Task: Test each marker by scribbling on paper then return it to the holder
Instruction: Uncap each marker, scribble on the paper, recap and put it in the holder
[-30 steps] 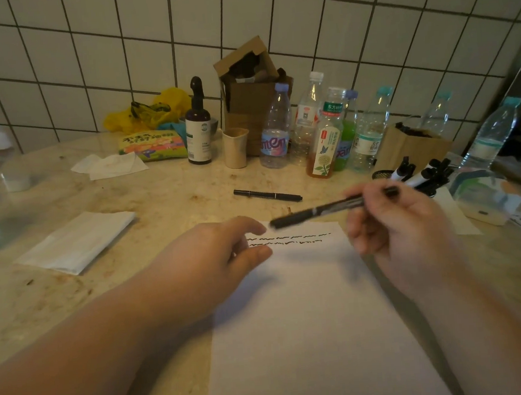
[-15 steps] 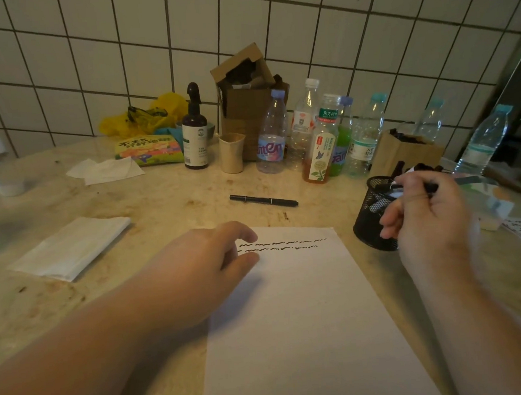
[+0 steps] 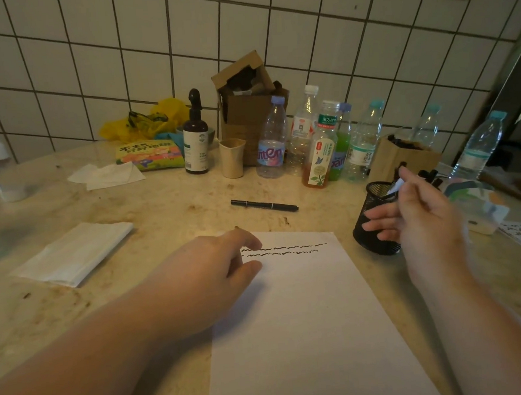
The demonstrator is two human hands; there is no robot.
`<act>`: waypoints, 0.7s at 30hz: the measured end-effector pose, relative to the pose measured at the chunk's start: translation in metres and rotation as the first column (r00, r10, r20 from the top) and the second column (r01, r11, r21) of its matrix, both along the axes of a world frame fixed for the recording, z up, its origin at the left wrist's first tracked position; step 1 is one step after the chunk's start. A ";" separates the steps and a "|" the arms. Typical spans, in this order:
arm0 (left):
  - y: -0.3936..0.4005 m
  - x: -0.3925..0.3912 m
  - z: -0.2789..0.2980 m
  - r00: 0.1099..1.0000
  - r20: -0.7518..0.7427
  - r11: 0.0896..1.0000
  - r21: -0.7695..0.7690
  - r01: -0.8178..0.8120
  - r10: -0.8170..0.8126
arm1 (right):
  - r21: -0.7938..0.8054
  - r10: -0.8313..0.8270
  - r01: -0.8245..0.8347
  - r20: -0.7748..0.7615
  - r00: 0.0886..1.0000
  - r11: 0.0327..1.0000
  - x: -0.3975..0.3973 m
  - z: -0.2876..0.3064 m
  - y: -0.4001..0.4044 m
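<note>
I'm resting my left hand (image 3: pixel 209 272) flat on the top left corner of the paper (image 3: pixel 308 332), fingers loosely curled and holding nothing, just pinning the sheet. Two rows of scribbles (image 3: pixel 283 250) are lying just beyond its fingertips.

My right hand (image 3: pixel 421 217) is hovering over the black mesh holder (image 3: pixel 374 229), which is sitting just off the paper's right edge, directly under and in front of that hand. The lower fingers are spread open towards the holder's wall; the thumb and forefinger are up at the rim near the markers (image 3: pixel 429 175) standing in it. Something pale is showing at the fingertips (a marker cap or barrel, perhaps), but the hand is blurred and I cannot tell whether it is pinching anything.

One loose marker (image 3: pixel 264 205) is lying on the counter (image 3: pixel 162 222) beyond the paper, ahead of the left hand and well to the left of the right one. Its long axis is running across my view, cap end to the left, nearly parallel to the scribbled lines.

I'm judging the next pick belongs to the right hand: the upright markers are immediately beneath it, so a straight lift would clear the rim, while the loose one is nearer the left hand.
</note>
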State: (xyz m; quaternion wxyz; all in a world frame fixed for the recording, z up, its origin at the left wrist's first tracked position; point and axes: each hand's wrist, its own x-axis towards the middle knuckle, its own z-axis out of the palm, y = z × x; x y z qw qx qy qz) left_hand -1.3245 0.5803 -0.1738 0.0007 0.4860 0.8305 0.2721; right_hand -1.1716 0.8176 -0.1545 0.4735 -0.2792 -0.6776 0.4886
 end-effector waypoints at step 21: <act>-0.002 0.002 -0.004 1.000 -0.021 0.984 -0.174 -0.025 0.022 | 0.130 0.106 -0.372 0.829 0.550 0.919 -0.065 0.036 -0.042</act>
